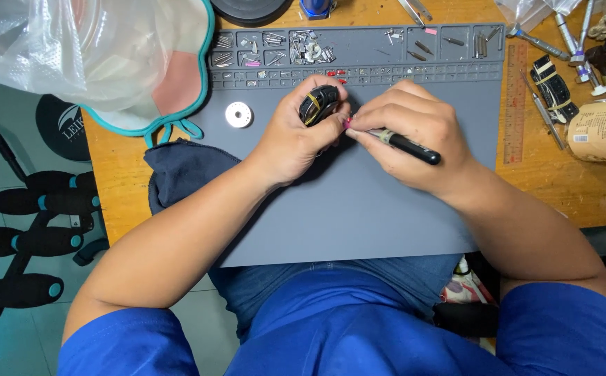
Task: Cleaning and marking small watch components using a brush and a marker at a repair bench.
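Note:
My left hand [292,139] grips a small black watch body with yellow accents [318,104] above the grey work mat [358,216]. My right hand [414,136] holds a black pen-like tool [408,145], with its tip pressed against the watch where the two hands meet. Both hands hover over the upper middle of the mat. The tool's tip is hidden between my fingers.
A white round disc [239,115] lies on the mat left of my hands. Mat compartments [358,43] hold several small metal parts. A dark cloth [184,170], clear plastic bag [87,49], wooden ruler [516,97], watch strap [552,87] and cylindrical container [605,131] surround the mat.

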